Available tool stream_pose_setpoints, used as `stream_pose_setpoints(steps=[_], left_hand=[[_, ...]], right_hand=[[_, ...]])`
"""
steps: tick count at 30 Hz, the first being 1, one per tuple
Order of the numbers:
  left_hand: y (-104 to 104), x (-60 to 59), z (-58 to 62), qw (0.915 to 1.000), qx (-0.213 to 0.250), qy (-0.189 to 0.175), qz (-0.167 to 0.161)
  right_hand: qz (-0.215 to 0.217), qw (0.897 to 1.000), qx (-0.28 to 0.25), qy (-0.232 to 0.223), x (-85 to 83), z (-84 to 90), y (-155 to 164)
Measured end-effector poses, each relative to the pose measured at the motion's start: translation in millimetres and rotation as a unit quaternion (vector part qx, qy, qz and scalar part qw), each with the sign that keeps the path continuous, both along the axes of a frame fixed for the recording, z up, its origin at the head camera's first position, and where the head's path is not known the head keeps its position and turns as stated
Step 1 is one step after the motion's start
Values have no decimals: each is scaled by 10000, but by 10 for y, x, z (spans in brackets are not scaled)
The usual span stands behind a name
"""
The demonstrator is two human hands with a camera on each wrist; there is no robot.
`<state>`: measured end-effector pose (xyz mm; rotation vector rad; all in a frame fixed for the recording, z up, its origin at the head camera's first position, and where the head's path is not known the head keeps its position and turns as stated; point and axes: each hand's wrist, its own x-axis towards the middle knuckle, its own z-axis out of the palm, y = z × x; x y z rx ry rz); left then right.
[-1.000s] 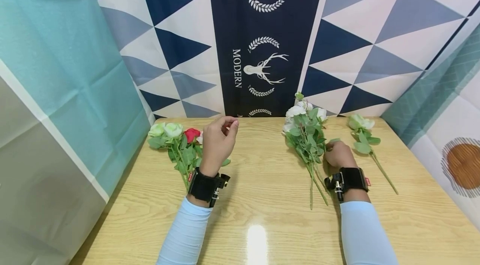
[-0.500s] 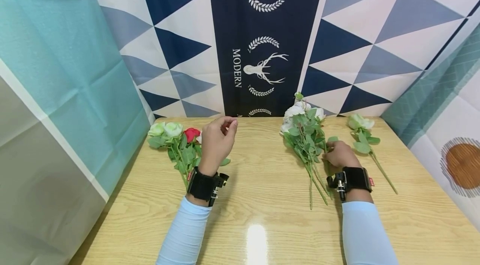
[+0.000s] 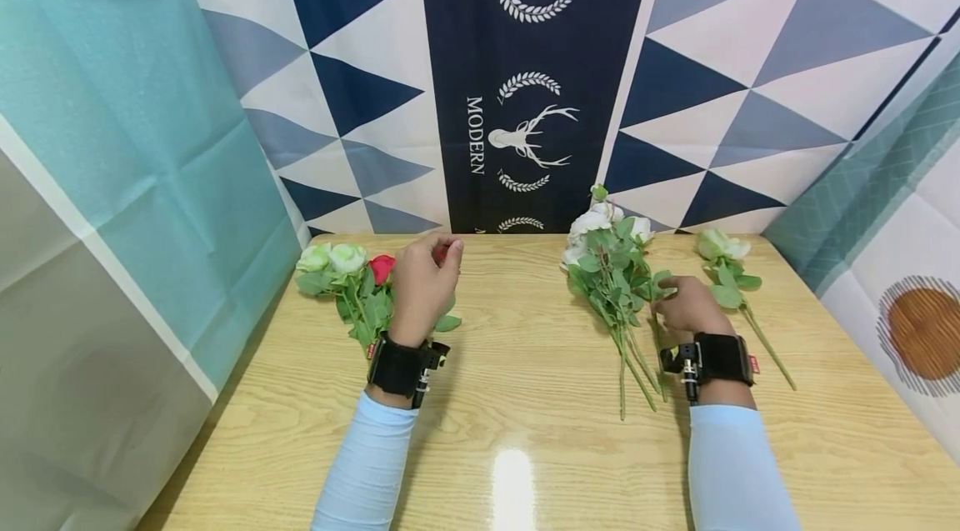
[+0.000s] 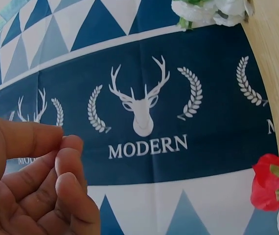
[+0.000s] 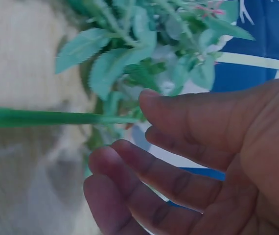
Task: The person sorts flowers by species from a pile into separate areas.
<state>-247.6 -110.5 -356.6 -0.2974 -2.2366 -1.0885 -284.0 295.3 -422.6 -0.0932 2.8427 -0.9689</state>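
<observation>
At three o'clock beside a white rose bunch (image 3: 617, 264), the right hand (image 3: 693, 306), fingers parted, apparently settles a stem (image 5: 41, 118); next likely calls for lifting clear. The left hand (image 3: 422, 293) curls loosely, empty.

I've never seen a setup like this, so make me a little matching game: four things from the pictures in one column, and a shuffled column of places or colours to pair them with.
Column one
1. red flower
2. single-stemmed flower
3. right hand
4. sleeves

Column two
A. light blue
B. beside the bunch with white blooms
C. in the cluster of flowers on the left side of the table
D. lying by itself, on the table's right side

Right pairs: 1-C, 2-D, 3-B, 4-A
</observation>
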Motion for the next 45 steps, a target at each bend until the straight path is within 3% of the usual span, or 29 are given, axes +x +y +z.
stream_pose_setpoints(steps=[4,7,18,27,34,45], left_hand=[[-69,-22,-10,9990,-267,-321,128],[-129,-35,-25,9954,-544,-754,226],[-440,-96,-144,9690,-1218,-2099,454],[-480,-229,-369,9167,-1876,-3496,480],[-403,-281,-518,8923,-2336,-3740,970],[-361,-369,-691,8565,-2713,-4274,1004]], right_hand=[[-71,9999,-4,81,42,115,-23],[-64,9997,54,209,72,218,-68],[81,9953,168,948,243,528,-261],[84,9900,148,1400,375,700,-402],[124,9869,-122,1606,389,760,-559],[290,9843,-80,1742,416,769,-748]])
